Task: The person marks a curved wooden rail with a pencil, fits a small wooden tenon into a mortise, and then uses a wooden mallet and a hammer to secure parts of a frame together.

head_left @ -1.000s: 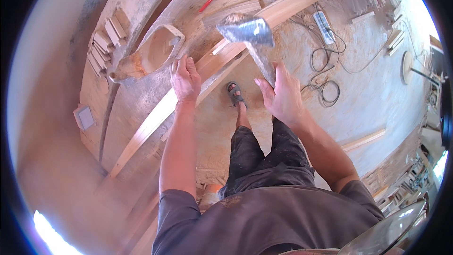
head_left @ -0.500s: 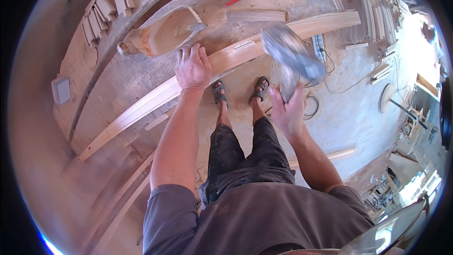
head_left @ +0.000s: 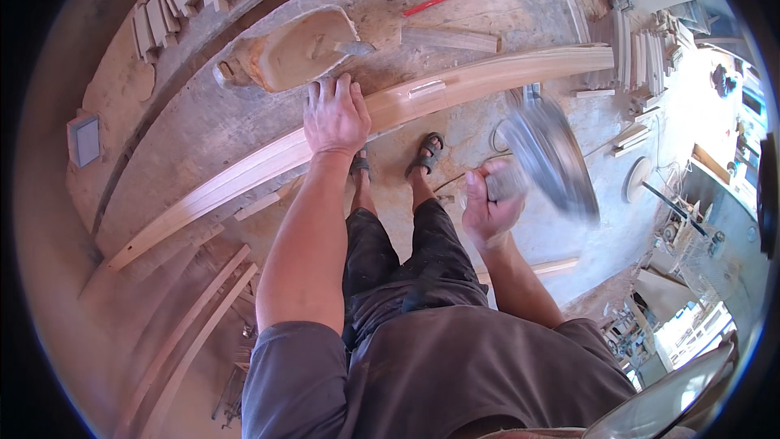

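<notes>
A long pale wooden beam (head_left: 390, 107) lies along the near edge of the workbench, with a short pale slot (head_left: 426, 88) in its upper face. My left hand (head_left: 335, 118) grips the beam near its middle, fingers over the far side. To the right, my right hand (head_left: 494, 203) is closed round the handle of a grey mallet-like tool (head_left: 556, 158). Its large head is smeared by motion and hangs apart from the beam, over the floor. Just beyond my left hand sits a scoop-shaped wooden tray (head_left: 301, 53), a small grey piece (head_left: 355, 47) lying across its right rim.
On the workbench (head_left: 195, 142) are a red pencil-like stick (head_left: 439, 1) and a loose wooden batten (head_left: 451, 38). Short wooden blocks (head_left: 166, 12) stand at the far left, near a small box (head_left: 84, 140). Stacked wood strips (head_left: 642, 53) rise beyond the beam's right end.
The mallet-like tool has swung down and to the right, away from above the beam, with my right hand lowering slightly. My left hand stays on the beam. The view has shifted a little.
</notes>
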`<state>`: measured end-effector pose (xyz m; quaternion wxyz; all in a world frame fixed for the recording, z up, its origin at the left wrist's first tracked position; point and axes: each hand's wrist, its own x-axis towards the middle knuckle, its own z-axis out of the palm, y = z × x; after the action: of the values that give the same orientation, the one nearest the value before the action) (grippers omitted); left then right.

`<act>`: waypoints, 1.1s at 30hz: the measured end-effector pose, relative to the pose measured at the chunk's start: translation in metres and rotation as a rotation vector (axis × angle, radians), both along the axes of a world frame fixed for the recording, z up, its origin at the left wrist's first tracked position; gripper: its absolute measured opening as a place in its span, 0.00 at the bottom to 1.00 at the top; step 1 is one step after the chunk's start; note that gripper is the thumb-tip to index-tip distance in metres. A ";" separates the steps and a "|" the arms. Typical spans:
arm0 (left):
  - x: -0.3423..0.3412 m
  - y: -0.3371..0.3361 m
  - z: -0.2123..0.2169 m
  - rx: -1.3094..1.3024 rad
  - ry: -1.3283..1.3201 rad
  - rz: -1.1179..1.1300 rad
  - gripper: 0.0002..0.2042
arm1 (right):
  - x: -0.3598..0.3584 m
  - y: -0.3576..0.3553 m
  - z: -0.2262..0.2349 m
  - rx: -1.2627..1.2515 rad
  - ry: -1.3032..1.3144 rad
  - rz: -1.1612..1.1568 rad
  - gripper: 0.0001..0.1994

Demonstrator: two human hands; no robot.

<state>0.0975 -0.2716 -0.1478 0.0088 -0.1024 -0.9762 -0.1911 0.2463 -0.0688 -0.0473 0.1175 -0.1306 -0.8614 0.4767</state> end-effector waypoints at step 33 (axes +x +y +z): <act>-0.001 -0.001 0.001 0.017 -0.011 -0.003 0.13 | -0.013 0.003 -0.043 0.064 0.017 -0.033 0.10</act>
<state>0.0965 -0.2725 -0.1463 0.0039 -0.1027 -0.9744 -0.2000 0.2330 -0.0660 -0.0898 0.1370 -0.1369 -0.8728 0.4480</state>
